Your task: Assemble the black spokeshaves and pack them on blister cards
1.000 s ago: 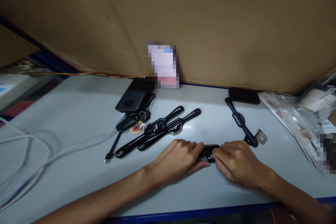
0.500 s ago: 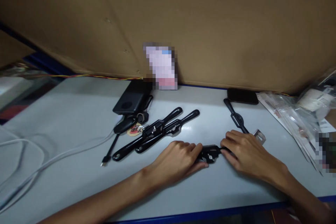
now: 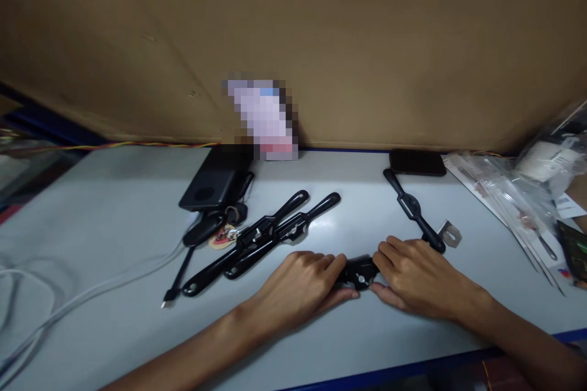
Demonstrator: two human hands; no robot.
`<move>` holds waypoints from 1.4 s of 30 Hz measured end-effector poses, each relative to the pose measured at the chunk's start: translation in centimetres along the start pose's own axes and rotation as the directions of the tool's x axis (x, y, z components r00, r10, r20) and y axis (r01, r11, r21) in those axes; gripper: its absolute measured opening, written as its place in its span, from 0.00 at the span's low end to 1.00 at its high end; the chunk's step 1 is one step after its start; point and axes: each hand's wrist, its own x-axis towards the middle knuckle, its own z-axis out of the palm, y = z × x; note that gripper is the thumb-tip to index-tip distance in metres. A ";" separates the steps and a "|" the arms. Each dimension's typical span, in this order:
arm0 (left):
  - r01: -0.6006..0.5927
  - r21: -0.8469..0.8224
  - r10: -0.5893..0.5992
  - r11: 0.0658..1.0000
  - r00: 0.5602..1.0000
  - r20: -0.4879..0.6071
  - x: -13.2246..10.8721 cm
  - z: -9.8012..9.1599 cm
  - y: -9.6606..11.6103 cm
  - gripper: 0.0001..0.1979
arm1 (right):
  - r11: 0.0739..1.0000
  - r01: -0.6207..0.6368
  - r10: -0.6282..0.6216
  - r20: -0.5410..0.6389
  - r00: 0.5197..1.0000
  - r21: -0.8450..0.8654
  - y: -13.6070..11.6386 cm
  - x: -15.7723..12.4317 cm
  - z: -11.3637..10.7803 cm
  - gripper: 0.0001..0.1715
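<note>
Near the front of the pale table (image 3: 114, 214), my left hand (image 3: 300, 284) and my right hand (image 3: 415, 275) both close round a black two-handled tool (image 3: 358, 271). Only its middle, with a small silver screw, shows between my fingers. Two more black tools of the same kind (image 3: 261, 238) lie side by side to the left of my hands. A third one (image 3: 413, 211) lies behind my right hand, with a small metal blade (image 3: 450, 234) beside its near end.
A black power bank (image 3: 213, 178) with a cable, a key fob and a key ring lie at the back left. White cables trail off to the left. A dark phone (image 3: 417, 162) sits by the cardboard wall, and plastic bags (image 3: 513, 195) fill the right.
My right hand slid out along the tool half a second ago and has come back in beside my left hand. The view has shifted a little to the right.
</note>
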 end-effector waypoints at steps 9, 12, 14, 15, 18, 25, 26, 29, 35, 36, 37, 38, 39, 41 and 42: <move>-0.024 -0.007 0.024 1.000 0.998 -0.050 -0.1 0.4 -0.2 0.25 | 0.975 -0.025 0.020 0.026 0.999 0.219 0.9 0.0 -0.5 0.11; -0.027 -0.006 0.026 1.000 0.998 -0.060 -0.1 0.4 -0.3 0.26 | 0.965 -0.014 0.008 0.023 1.000 0.262 1.4 0.1 -0.6 0.06; -0.023 -0.004 0.023 1.000 0.998 -0.057 -0.1 0.4 -0.3 0.26 | 0.967 -0.012 0.008 0.015 1.000 0.255 1.4 0.1 -0.4 0.06; -0.021 -0.003 0.021 1.000 0.998 -0.056 -0.1 0.4 -0.3 0.26 | 0.967 -0.010 0.008 0.010 1.000 0.254 1.4 0.1 -0.4 0.07; -0.023 0.007 0.024 1.000 0.998 -0.054 -0.1 0.5 -0.3 0.27 | 0.969 -0.008 0.010 -0.006 1.000 0.249 1.2 0.1 -0.2 0.08; -0.031 0.047 0.032 0.998 0.999 -0.029 0.0 0.7 -0.4 0.25 | 0.973 -0.022 0.025 -0.010 1.000 0.229 1.0 0.0 -0.1 0.06; -0.033 0.049 0.034 0.998 0.999 -0.029 0.0 0.7 -0.4 0.25 | 0.973 -0.022 0.024 -0.006 1.000 0.231 1.1 0.0 -0.2 0.06; -0.037 0.048 0.038 0.998 0.999 -0.032 0.0 0.6 -0.3 0.24 | 0.974 -0.045 0.046 -0.001 0.999 0.224 1.1 -0.3 -0.6 0.07; -0.027 0.019 0.028 0.999 0.999 -0.037 0.0 0.5 -0.2 0.24 | 0.985 0.004 0.030 -0.192 0.981 0.171 0.2 -0.7 -0.6 0.09; -0.026 0.014 0.026 1.000 0.999 -0.046 0.0 0.5 -0.2 0.24 | 0.984 0.001 0.039 -0.226 0.973 0.178 -0.3 -0.5 -0.3 0.12; -0.025 0.009 0.026 1.000 0.998 -0.055 0.0 0.5 -0.2 0.25 | 0.982 -0.011 0.058 -0.251 0.966 0.188 -0.8 -0.2 0.2 0.14; -0.025 0.002 0.025 1.000 0.998 -0.063 0.0 0.5 -0.2 0.25 | 0.979 -0.030 0.084 -0.267 0.960 0.201 -1.4 0.1 0.7 0.14; -0.025 -0.007 0.025 1.000 0.998 -0.066 0.0 0.5 -0.2 0.25 | 0.974 -0.053 0.115 -0.279 0.953 0.218 -1.9 0.4 1.3 0.15; -0.020 -0.024 0.019 1.000 0.998 -0.059 0.0 0.5 -0.2 0.24 | 0.959 -0.101 0.180 -0.296 0.938 0.264 -2.8 1.0 2.3 0.16; -0.016 -0.029 0.015 0.999 0.999 -0.051 0.0 0.5 -0.2 0.24 | 0.950 -0.122 0.211 -0.302 0.930 0.288 -3.0 1.3 2.7 0.15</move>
